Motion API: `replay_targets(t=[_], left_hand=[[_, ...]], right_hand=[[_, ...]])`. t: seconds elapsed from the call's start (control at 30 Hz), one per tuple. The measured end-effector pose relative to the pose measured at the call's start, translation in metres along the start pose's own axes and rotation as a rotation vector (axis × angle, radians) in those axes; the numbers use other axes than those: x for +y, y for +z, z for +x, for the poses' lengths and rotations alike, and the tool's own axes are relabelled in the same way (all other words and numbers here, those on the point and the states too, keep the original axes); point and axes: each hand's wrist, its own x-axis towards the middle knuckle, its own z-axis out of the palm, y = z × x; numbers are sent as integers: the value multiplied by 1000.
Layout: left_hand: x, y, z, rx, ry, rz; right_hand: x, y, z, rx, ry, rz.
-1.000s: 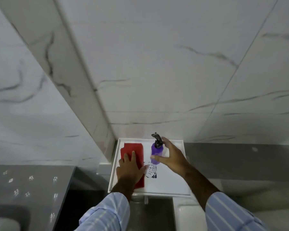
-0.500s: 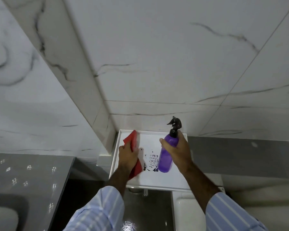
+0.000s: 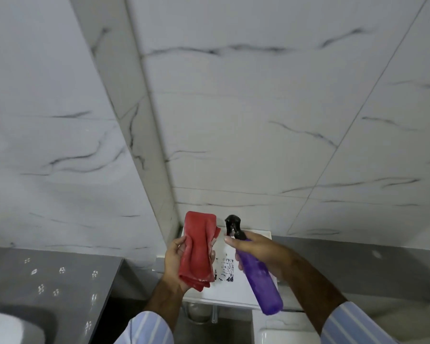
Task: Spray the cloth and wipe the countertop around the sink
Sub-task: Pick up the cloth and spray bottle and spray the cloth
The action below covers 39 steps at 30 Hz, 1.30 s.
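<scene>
A red cloth (image 3: 198, 249) is held up in the left hand (image 3: 175, 264). A purple spray bottle (image 3: 260, 274) is gripped by the right hand (image 3: 263, 254), its black nozzle (image 3: 232, 225) just beside the cloth, above a white tray (image 3: 233, 297). A grey desk (image 3: 47, 276) is seen at left.

White shelf (image 3: 243, 297) mostly behind cloth (image 3: 197, 254) and bottle (image 3: 261, 276); sink (image 3: 8, 328) cropped.

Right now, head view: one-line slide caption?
Left hand holds crumpled red cloth; right hand aims purple spray bottle at it.

My red cloth (image 3: 197, 254) looks soft and matt; my purple bottle (image 3: 261, 281) is translucent plastic, its nozzle (image 3: 232, 225) glossy black. The marble-veined wall tiles (image 3: 233, 120) shine smooth.
</scene>
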Motion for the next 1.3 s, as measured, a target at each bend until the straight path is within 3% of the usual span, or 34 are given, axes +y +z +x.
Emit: replay_targets(t=[0.27,0.53,1.3], left_hand=[[0,7,-3,143,90,27],[-1,7,2,189,120,40],[0,3,-1,207,127,21]], right_hand=[[-19,19,0,-88,98,-93],[-23,24,10,-15,197,-148],[-13,33,28,72,191,-143]])
